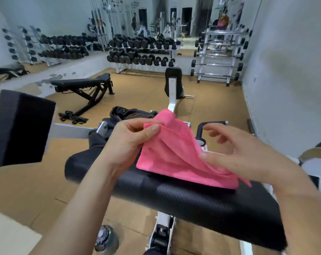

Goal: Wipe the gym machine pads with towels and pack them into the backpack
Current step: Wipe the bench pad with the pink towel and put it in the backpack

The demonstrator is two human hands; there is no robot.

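Note:
A pink towel (176,155) lies partly on the black machine pad (183,197) in front of me, its far corner lifted. My left hand (130,142) pinches that raised corner between thumb and fingers. My right hand (242,155) hovers over the towel's right side, fingers spread and relaxed, the thumb touching the cloth. Behind the towel sits a dark open backpack (123,115) on the machine frame, partly hidden by the towel and my left hand.
A square black pad (20,127) juts in at the left. A black handle (207,126) rises right of the towel. An adjustable bench (82,85), a seat back (173,78), dumbbell racks (143,54) and a barbell rack (218,56) stand beyond on the brown floor.

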